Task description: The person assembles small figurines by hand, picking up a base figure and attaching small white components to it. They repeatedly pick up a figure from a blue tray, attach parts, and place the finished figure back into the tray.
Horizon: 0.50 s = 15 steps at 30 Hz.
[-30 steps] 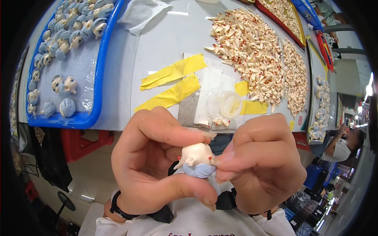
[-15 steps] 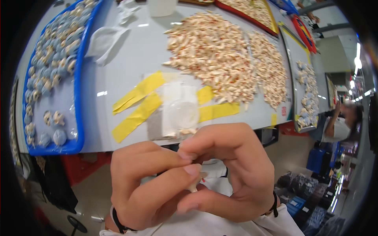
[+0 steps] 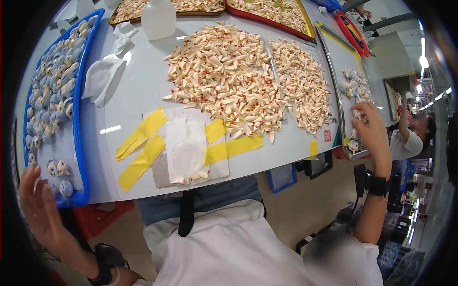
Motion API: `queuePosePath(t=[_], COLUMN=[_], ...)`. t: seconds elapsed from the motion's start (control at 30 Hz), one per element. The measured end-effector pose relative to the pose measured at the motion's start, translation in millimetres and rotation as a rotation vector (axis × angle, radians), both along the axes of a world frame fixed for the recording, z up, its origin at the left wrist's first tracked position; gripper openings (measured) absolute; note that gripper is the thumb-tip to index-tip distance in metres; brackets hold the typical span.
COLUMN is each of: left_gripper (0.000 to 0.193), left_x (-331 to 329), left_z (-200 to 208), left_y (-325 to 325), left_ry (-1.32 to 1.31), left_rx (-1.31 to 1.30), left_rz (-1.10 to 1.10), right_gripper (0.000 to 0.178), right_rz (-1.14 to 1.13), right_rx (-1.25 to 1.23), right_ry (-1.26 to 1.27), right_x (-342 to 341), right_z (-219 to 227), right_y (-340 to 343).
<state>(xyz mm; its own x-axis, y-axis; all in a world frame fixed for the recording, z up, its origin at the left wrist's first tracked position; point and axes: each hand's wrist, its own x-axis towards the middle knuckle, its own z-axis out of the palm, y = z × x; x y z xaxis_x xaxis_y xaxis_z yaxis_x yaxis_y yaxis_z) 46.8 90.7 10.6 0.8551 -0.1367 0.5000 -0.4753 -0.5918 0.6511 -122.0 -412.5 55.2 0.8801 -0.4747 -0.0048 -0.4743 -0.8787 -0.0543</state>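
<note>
Counter [image 3: 107,148]: pale and glossy, it spans my view from nine to two o'clock.
Blue tray [image 3: 82,157]: at nine o'clock, where I see many blue-haired doll heads [image 3: 50,107].
Metal tray [image 3: 335,90]: at two o'clock, with more of these heads inside.
Heap of cream pieces [image 3: 229,71]: pointed, many red-tipped, spread at twelve o'clock.
Left hand [image 3: 45,219]: at eight o'clock, by the blue tray's near end; its fingers are loosely spread and I see nothing held in them.
Right hand [image 3: 374,128]: at three o'clock, over the metal tray; its fingers curl close together at one head, and I cannot tell whether they grip or only touch it.
Translucent bottle [image 3: 158,21]: at eleven o'clock, near the heap.
Round clear dish [image 3: 186,157]: at eight o'clock, between yellow tape strips [image 3: 141,133].
Single doll head [image 3: 357,116]: between two and three o'clock, at my right fingers.
</note>
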Motion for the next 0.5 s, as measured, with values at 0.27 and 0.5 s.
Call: queuePosePath(t=[0.27, 0.5], left_gripper=[0.045, 0.042], left_x=[40.9, 19.5], left_z=[-9.2, 10.4], left_y=[59.0, 0.3], left_ry=[0.249, 0.307], left_rx=[0.318, 0.629], left_rz=[0.161, 0.200], right_gripper=[0.031, 0.018], right_rz=[0.182, 0.411], right_rx=[0.263, 0.336], right_ry=[-0.180, -0.055], right_x=[49.2, 94.1], right_z=[11.4, -5.9], right_y=[48.1, 69.2])
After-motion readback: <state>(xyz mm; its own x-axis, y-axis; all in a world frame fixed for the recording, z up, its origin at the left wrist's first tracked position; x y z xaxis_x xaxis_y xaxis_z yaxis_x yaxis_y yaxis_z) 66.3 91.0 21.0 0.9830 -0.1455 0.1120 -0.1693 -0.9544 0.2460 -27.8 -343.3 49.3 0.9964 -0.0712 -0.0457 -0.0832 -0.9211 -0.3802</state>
